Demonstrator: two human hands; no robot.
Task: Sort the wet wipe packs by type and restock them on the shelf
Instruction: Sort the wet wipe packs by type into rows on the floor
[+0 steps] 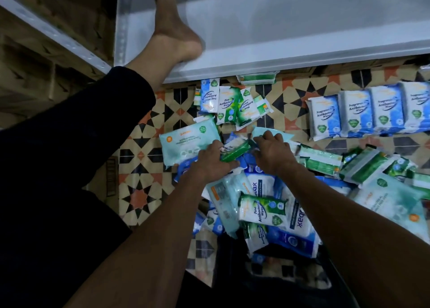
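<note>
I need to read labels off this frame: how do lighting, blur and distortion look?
Head view: dim overall; wide-angle bends the shelf edge; left hand and right hand on the green pack are slightly smeared; the blue pack row reads only partly; the shelf's upper part looks hazy.

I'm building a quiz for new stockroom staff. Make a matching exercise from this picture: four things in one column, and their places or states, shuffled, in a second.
Things
1. green pine pack
2. row of blue fragrance-free packs
3. large pale teal pack
4. foot

Places or states
A. lined up side by side on the tiled floor, at right
B. resting on the edge of the white shelf
C. held between the left hand and the right hand
D. flat on the floor, just left of the left hand

Pairs: 1-C, 2-A, 3-D, 4-B
</note>
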